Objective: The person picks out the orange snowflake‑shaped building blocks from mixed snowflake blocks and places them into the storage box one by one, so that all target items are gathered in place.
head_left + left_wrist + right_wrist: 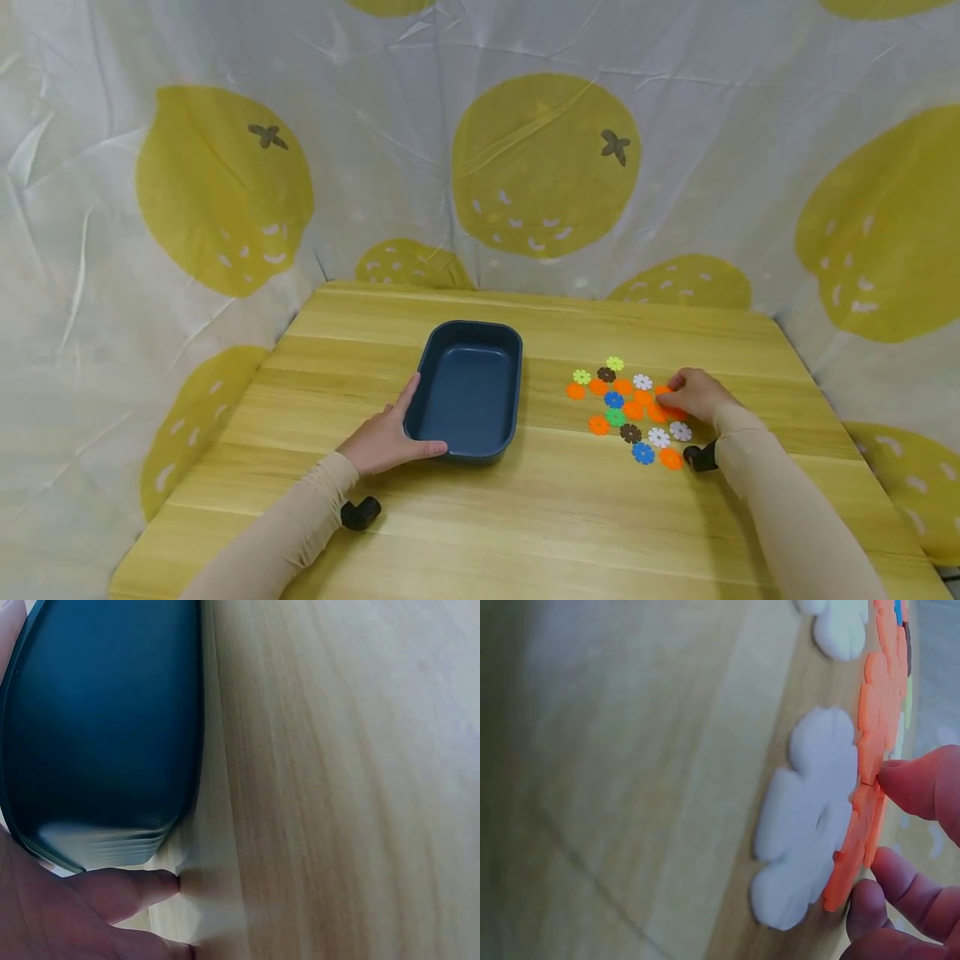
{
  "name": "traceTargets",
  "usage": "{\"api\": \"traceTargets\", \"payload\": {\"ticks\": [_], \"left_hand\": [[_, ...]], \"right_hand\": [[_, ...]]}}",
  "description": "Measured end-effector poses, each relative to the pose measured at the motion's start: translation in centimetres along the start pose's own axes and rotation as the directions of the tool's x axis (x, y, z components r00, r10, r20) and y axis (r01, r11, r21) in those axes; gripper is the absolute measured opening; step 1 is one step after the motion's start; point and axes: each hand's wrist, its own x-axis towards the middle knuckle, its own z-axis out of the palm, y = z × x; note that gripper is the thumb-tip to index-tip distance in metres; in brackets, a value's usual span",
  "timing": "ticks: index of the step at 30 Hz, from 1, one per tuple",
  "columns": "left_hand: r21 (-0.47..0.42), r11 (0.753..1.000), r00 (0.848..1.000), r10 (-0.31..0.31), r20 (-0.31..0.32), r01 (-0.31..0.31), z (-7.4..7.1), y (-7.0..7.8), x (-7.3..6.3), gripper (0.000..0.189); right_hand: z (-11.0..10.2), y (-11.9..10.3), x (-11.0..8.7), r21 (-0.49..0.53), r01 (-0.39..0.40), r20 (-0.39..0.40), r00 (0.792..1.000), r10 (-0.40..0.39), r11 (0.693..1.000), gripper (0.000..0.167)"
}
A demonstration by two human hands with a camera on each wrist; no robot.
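A dark blue rectangular tray (471,392) stands on the table, its inside bare. My left hand (386,437) spans its near left corner, the thumb at the near rim and a straight finger along the left side. In the left wrist view, fingers (124,892) touch the table beside the tray (105,712). To the right, my right hand (701,396) pinches an orange flower-shaped disc (851,844) at the right edge of a loose group of such discs. A white flower-shaped disc (806,817) lies close to those fingertips.
More flower-shaped discs lie flat between tray and right hand: orange (598,426), blue (642,453), green (615,417), brown (631,433) and yellow (581,377). Black objects (362,513) show by both wrists. Lemon-print cloth (390,167) hangs around the wooden table (480,533).
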Motion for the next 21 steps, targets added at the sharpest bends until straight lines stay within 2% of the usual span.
{"api": "traceTargets", "payload": {"ticks": [5, 10, 14, 21], "left_hand": [[0.003, 1.000, 1.000, 0.005, 0.002, -0.005, 0.0, -0.1, -0.1, 0.126], [0.003, 1.000, 1.000, 0.002, 0.003, -0.002, 0.0, 0.0, -0.2, 0.126], [0.001, 1.000, 1.000, -0.001, 0.000, 0.001, -0.1, 0.1, -0.2, 0.126], [-0.006, 1.000, 1.000, 0.002, 0.001, -0.002, 0.0, 0.1, -0.1, 0.125]], "right_hand": [[0.2, 0.1, 0.0, 0.002, 0.003, -0.021, 1.000, -0.003, 1.000, 0.045], [0.0, -0.6, -0.2, 0.050, 0.035, -0.031, 0.999, -0.034, 0.998, 0.045], [-0.7, -2.5, -0.5, 0.081, 0.110, -0.079, 0.991, -0.104, 0.991, 0.046], [-1.4, -7.5, -0.7, 0.126, 0.232, -0.160, 0.964, -0.211, 0.965, 0.049]]}}
